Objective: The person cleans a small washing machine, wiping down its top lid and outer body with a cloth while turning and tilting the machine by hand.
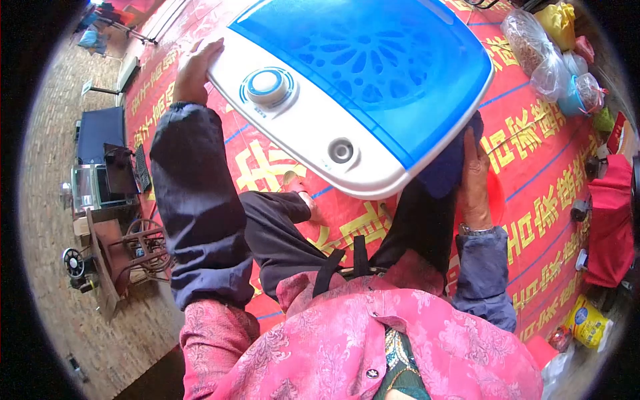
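Observation:
A small portable washing machine with a white body stands before me, tilted in view. Its see-through blue lid is closed, and a round dial sits on its white panel. My left hand grips the machine's left edge, fingers close together on the rim. At the machine's right side, my right hand presses a dark blue cloth against or just under the rim. Part of that cloth and the fingertips are hidden by the body. Behind this hand shows a red plastic item, mostly covered.
A red sheet with yellow characters covers the floor. Left, on brick paving, stand an old treadle sewing machine and a screen. Plastic bags, a red cloth-covered item and a yellow packet line the right.

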`<act>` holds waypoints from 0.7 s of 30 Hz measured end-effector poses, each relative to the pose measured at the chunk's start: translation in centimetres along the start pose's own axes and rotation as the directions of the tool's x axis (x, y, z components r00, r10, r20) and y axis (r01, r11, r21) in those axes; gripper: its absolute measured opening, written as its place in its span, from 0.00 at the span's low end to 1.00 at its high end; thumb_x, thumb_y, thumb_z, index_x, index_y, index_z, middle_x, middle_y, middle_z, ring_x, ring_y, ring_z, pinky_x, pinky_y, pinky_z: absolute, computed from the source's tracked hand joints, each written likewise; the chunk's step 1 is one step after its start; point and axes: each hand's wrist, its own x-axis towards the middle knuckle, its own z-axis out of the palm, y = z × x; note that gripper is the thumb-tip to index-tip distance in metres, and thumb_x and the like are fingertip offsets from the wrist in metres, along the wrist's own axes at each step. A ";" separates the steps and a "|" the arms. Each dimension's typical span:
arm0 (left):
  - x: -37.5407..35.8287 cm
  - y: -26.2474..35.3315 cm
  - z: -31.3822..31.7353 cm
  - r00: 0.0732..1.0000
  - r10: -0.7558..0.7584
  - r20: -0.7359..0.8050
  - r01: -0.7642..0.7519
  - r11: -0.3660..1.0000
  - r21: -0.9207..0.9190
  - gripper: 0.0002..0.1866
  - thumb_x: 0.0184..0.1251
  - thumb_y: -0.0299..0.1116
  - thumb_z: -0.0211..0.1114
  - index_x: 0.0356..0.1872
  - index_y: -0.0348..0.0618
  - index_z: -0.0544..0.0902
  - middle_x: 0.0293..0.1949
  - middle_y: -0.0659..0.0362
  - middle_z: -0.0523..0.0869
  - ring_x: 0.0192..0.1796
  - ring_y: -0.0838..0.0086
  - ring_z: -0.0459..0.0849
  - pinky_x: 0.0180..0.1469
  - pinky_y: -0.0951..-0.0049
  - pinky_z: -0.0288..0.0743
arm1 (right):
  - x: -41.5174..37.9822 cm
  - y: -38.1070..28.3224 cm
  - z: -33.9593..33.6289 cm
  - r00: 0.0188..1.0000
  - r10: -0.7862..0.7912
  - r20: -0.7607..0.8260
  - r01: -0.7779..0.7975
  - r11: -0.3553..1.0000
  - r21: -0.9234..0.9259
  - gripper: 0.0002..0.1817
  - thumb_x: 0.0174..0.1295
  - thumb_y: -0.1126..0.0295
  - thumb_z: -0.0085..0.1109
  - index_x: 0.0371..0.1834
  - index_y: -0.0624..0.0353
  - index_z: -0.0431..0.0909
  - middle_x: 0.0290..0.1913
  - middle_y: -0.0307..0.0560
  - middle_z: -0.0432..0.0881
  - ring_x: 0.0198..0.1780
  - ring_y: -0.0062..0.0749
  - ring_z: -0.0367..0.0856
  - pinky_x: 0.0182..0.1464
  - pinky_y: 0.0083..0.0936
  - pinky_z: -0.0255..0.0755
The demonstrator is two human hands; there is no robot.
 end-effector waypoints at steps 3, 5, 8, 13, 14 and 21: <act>-3.7 4.4 2.0 0.981 -0.102 -0.167 0.083 0.990 -0.115 0.14 0.60 0.32 0.64 0.44 0.35 0.81 0.40 0.59 0.83 0.41 0.77 0.82 0.43 0.77 0.74 | 0.0 0.3 -1.4 0.999 0.033 -0.034 -0.031 0.998 0.052 0.26 0.67 0.48 0.54 0.43 0.66 0.80 0.36 0.40 0.81 0.35 0.20 0.76 0.37 0.22 0.72; -5.9 5.0 1.9 0.977 -0.083 -0.196 0.049 0.984 -0.169 0.15 0.59 0.30 0.64 0.45 0.35 0.79 0.40 0.58 0.83 0.41 0.76 0.82 0.43 0.77 0.74 | -0.1 0.8 -2.2 0.996 -0.089 -0.002 0.088 0.995 -0.053 0.26 0.67 0.49 0.55 0.45 0.66 0.79 0.36 0.40 0.81 0.35 0.21 0.77 0.38 0.23 0.72; -9.4 6.0 1.5 0.953 -0.110 -0.281 0.055 0.979 -0.196 0.16 0.58 0.30 0.65 0.47 0.34 0.78 0.39 0.58 0.83 0.41 0.75 0.82 0.45 0.76 0.73 | 1.7 3.2 -4.3 0.888 -0.439 0.135 0.452 0.781 -0.431 0.26 0.66 0.50 0.56 0.47 0.66 0.79 0.37 0.40 0.81 0.36 0.21 0.76 0.38 0.23 0.72; -14.8 8.0 1.3 0.872 -0.209 -0.442 0.127 0.970 -0.210 0.15 0.61 0.30 0.64 0.47 0.33 0.77 0.39 0.59 0.82 0.40 0.76 0.80 0.45 0.76 0.71 | 1.6 -0.3 -0.8 0.997 -0.038 0.069 0.040 0.999 -0.021 0.24 0.65 0.52 0.59 0.48 0.65 0.79 0.35 0.39 0.81 0.35 0.22 0.77 0.36 0.23 0.72; -15.5 7.6 0.9 0.856 -0.229 -0.464 0.146 0.967 -0.208 0.15 0.61 0.30 0.63 0.47 0.33 0.77 0.38 0.59 0.82 0.40 0.76 0.80 0.45 0.76 0.71 | 2.0 -0.3 -0.3 0.998 -0.001 0.070 0.002 1.000 -0.009 0.23 0.64 0.53 0.59 0.47 0.65 0.80 0.35 0.39 0.81 0.34 0.21 0.77 0.36 0.23 0.73; -19.7 3.1 -3.5 0.774 -0.326 -0.542 0.168 0.932 -0.320 0.13 0.64 0.28 0.61 0.47 0.32 0.78 0.40 0.57 0.82 0.41 0.76 0.81 0.45 0.76 0.73 | 2.6 -1.3 4.9 0.968 -0.069 0.240 0.067 0.998 0.019 0.21 0.63 0.53 0.62 0.43 0.63 0.81 0.33 0.37 0.83 0.30 0.18 0.77 0.32 0.19 0.72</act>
